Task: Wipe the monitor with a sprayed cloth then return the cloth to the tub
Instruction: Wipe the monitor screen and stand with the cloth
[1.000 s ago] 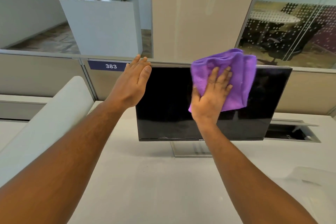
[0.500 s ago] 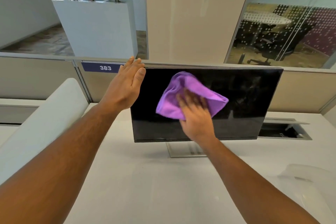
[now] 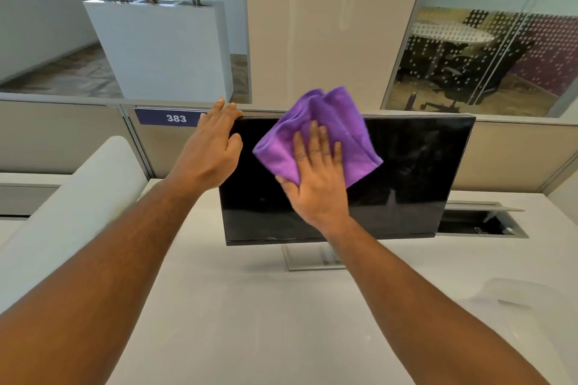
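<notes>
Monitor: a dark, switched-off monitor (image 3: 406,172) stands upright on a silver stand (image 3: 312,258) toward the far side of the white desk (image 3: 250,322), its back to a low beige partition (image 3: 62,134).
Cloth: a purple cloth (image 3: 341,128) is spread against the upper middle of the screen, bunched in loose folds, its top edge rising just above the monitor's top edge.
Right hands entry: the right hand (image 3: 316,184) lies flat on the cloth with fingers straight and slightly spread, pressing it onto the screen; nothing is curled around the fabric.
Left hands entry: the left hand (image 3: 209,150) rests on the monitor's upper left corner, fingers extended over the top edge and thumb against the front bezel, bracing it rather than clenching.
Tub: a pale, translucent shape (image 3: 525,300) sits at the right front of the desk; it may be the tub, but it is too washed out to say.
Desk opening: a rectangular cable hatch (image 3: 481,223) lies open in the desk just right of the monitor.
Partition label: a blue plate (image 3: 169,117) reading 383 is fixed to the partition, just left of the left hand.
Background: a white planter (image 3: 162,47) with green plants stands beyond the partition on the left; a glass-walled meeting room (image 3: 484,50) is on the right.
</notes>
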Demonstrator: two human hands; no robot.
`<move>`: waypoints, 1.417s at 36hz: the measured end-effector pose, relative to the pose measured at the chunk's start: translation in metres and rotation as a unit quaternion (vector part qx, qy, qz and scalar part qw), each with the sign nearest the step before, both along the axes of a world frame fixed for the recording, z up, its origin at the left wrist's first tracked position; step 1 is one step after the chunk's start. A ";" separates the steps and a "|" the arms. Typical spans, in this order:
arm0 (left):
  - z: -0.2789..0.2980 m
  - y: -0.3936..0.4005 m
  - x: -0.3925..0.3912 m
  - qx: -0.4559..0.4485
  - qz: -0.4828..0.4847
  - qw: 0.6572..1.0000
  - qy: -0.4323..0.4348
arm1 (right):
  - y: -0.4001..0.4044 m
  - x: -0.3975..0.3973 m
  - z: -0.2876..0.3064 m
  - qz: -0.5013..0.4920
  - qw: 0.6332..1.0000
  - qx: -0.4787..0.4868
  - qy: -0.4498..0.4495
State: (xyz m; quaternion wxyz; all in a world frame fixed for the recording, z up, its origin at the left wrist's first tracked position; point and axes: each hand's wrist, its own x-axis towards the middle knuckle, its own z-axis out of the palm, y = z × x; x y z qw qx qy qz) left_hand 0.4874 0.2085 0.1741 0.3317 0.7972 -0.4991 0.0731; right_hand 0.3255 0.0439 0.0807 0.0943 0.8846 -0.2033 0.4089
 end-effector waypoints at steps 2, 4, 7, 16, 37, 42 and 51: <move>-0.001 -0.001 0.001 0.001 -0.001 1.000 -0.004 | 0.009 0.003 -0.011 0.025 0.999 -0.023 0.036; -0.002 -0.001 0.002 0.002 -0.001 1.000 -0.006 | 0.010 0.001 -0.018 0.030 0.998 -0.025 0.046; -0.003 -0.001 0.003 0.005 -0.004 1.000 -0.007 | 0.000 -0.012 -0.018 0.010 0.999 -0.012 0.030; 0.000 0.003 0.002 0.017 -0.013 1.000 -0.010 | -0.071 -0.084 0.005 -0.242 0.958 0.145 -0.058; 0.001 -0.007 -0.020 0.039 0.067 0.996 -0.037 | -0.017 -0.029 0.008 0.017 0.997 -0.011 0.078; -0.002 -0.005 -0.017 0.032 0.058 0.997 -0.031 | -0.064 -0.063 0.014 -0.071 0.997 0.005 0.017; -0.004 -0.009 -0.020 0.009 0.064 0.998 -0.013 | -0.132 -0.134 0.020 -0.252 0.930 0.228 -0.142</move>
